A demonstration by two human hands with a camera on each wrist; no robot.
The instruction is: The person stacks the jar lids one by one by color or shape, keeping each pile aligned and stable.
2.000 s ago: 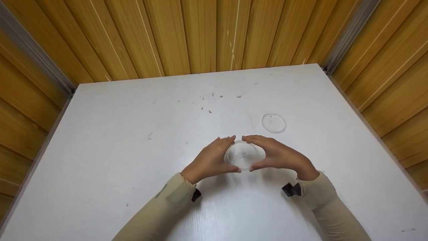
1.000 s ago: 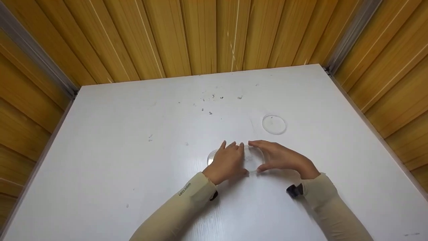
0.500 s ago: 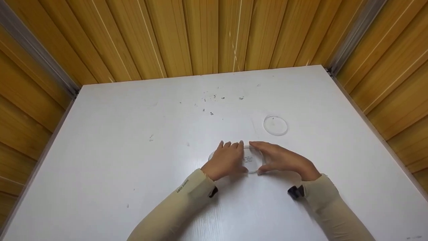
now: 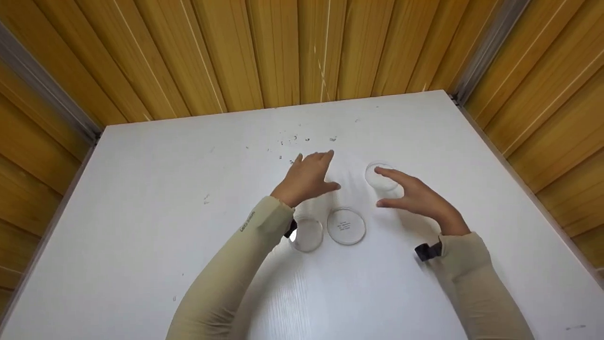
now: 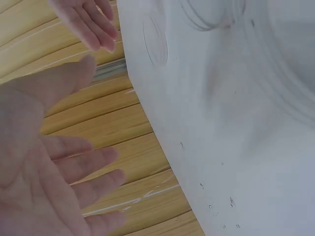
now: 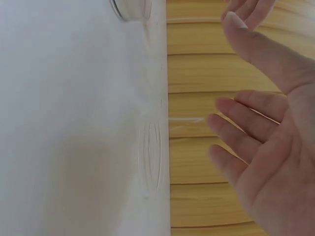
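Observation:
Three clear, shallow round dishes, like petri dishes or their lids, lie on the white table. The middle dish [image 4: 346, 231] has small dark print on it. Just left of it, a second clear dish [image 4: 309, 236] is partly covered by the left sleeve and wrist strap. The third, a clear round dish [image 4: 375, 181], lies farther back on the right. My left hand [image 4: 309, 177] is above the table behind the first two, fingers extended, holding nothing. My right hand [image 4: 415, 196] hovers over the near right side of the third dish, thumb and fingers spread, apparently without touching it.
The white table [image 4: 155, 212] has small dark marks and chips toward its far side. Yellow wood-look panels [image 4: 283, 52] rise behind it and on both sides. A black wrist camera [image 4: 427, 251] sticks out from the right sleeve.
Both hands have let go of the printed dish and moved away from the person, the right one toward the far right dish. The left-hand dish, mostly covered before, is now uncovered.

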